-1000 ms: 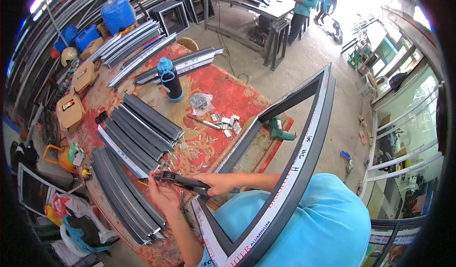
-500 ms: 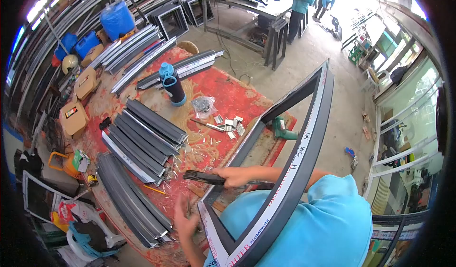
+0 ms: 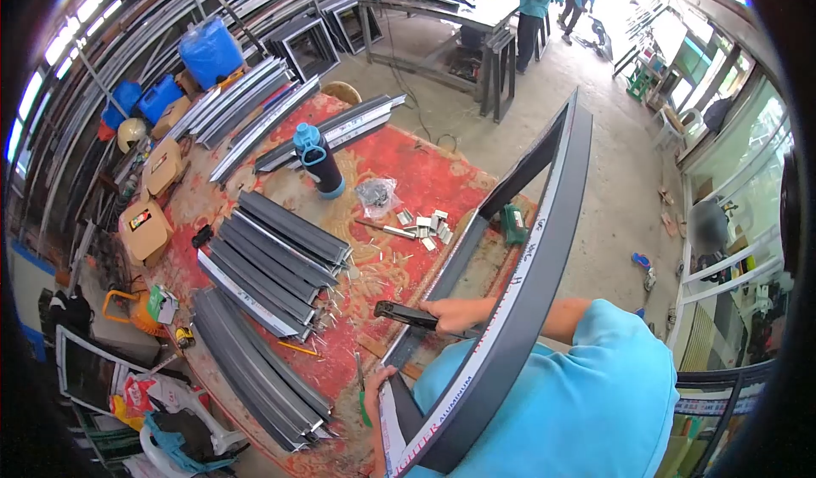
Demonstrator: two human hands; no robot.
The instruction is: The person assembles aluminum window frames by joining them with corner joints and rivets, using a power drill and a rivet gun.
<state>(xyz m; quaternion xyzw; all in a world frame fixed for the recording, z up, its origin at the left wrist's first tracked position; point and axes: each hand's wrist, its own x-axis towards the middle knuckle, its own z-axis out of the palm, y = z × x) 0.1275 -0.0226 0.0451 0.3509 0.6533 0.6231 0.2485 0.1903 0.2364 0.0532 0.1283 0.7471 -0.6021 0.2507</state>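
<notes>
A dark aluminum window frame (image 3: 557, 231) with white printed tape stands tilted across my body, its lower corner over the table edge. My left hand (image 3: 376, 390) grips the frame's near lower corner, fingers over the edge. Just left of that hand lies a green-handled screwdriver (image 3: 363, 397), partly hidden by the hand. My right hand (image 3: 459, 315) reaches through the frame opening, closed around a black plier-like hand tool (image 3: 405, 315) that points left over the table. A green power tool (image 3: 514, 223) is visible beyond the frame's inner bar.
Stacks of dark aluminum profiles (image 3: 255, 363) lie on the red table (image 3: 374, 282). A water bottle (image 3: 320, 165), a plastic bag (image 3: 377, 196) and small metal pieces (image 3: 427, 227) sit behind. Another person (image 3: 537, 15) stands by the far workbench (image 3: 433, 11); someone else (image 3: 581, 2) bends over farther back.
My left hand has moved right from the tabletop onto the frame's corner, uncovering the green-handled screwdriver. My right hand still holds the black tool. The view has shifted slightly.
</notes>
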